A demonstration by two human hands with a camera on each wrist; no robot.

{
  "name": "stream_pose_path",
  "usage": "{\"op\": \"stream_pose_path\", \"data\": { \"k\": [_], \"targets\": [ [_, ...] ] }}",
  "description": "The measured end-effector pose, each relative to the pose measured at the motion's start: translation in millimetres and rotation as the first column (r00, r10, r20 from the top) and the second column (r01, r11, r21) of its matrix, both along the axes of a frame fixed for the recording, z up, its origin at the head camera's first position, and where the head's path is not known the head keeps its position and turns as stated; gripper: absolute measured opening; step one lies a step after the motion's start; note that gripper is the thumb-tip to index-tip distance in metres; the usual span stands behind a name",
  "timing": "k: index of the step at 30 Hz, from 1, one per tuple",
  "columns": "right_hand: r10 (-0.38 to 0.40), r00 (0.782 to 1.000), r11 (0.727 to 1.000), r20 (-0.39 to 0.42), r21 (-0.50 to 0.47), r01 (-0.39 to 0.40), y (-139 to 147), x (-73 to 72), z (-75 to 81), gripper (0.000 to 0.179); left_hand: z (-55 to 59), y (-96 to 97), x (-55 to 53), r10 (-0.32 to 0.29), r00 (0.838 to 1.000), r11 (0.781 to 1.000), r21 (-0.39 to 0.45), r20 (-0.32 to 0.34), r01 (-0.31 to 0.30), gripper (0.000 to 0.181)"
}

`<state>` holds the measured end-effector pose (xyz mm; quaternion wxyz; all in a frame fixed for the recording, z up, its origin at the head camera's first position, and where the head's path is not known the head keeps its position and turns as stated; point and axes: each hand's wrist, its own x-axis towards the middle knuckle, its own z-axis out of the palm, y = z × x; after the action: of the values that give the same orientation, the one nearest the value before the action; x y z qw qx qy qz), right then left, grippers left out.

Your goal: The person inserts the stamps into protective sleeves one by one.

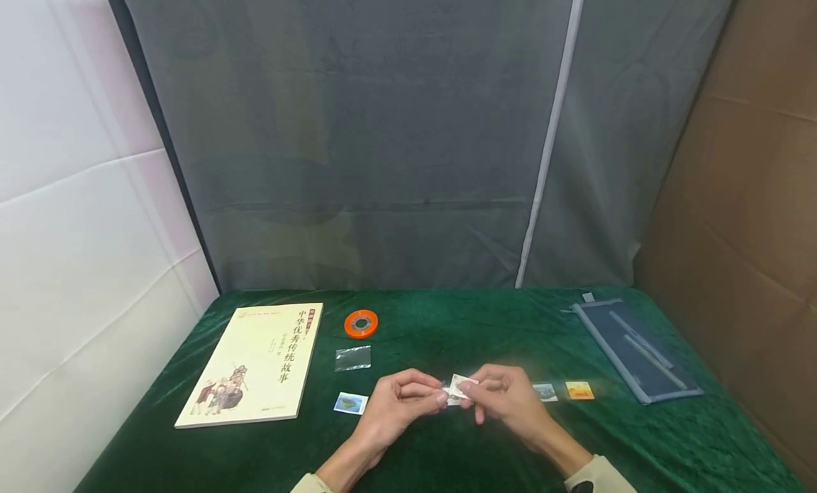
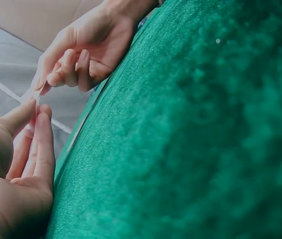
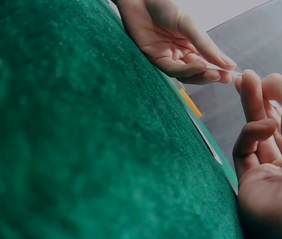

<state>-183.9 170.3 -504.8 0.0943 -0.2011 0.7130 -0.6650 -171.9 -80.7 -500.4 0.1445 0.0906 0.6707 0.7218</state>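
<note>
My two hands meet over the middle of the green cloth, fingertips close together. The right hand (image 1: pixel 507 397) pinches a small pale stamp (image 1: pixel 461 385) between thumb and forefinger. Thumb and fingers of the left hand (image 1: pixel 402 404) pinch a thin clear plastic sleeve (image 3: pixel 225 65), seen almost edge-on in the right wrist view and mostly covered by the fingers. Stamp and sleeve overlap between the hands. A blue and green stamp (image 1: pixel 350 403) lies left of the left hand. Right of the right hand lie a grey-blue stamp (image 1: pixel 545 392) and an orange-yellow stamp (image 1: pixel 579 390).
On the green cloth (image 1: pixel 434 323), a cream book (image 1: pixel 262 365) lies at the left. Beside it are an orange ring-shaped roll (image 1: pixel 361 324) and a flat clear plastic sleeve on the cloth (image 1: pixel 353 358). A dark blue zip pouch (image 1: pixel 638 351) lies at the right. Fabric walls surround the table.
</note>
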Motion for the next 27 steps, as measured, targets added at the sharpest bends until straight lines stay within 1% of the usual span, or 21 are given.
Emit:
{"op": "stream_pose_path", "data": {
  "k": [12, 17, 27],
  "targets": [
    [0.015, 1.000, 1.000, 0.015, -0.010, -0.015, -0.4, 1.0, -0.9, 0.021, -0.8, -0.8, -1.1, -0.004, 1.000, 1.000, -0.001, 0.011, 0.004, 0.037],
    [0.012, 1.000, 1.000, 0.022, -0.008, -0.012, 0.0, 0.9, -1.5, 0.022, -0.8, -0.8, -0.7, -0.005, 1.000, 1.000, 0.011, 0.015, 0.005, 0.037],
    [0.004, 1.000, 1.000, 0.010, -0.008, -0.004, 0.8, 0.1, -2.6, 0.021, -1.1, -0.3, -1.3, -0.010, 1.000, 0.999, 0.046, 0.027, 0.008, 0.037]
  ]
}}
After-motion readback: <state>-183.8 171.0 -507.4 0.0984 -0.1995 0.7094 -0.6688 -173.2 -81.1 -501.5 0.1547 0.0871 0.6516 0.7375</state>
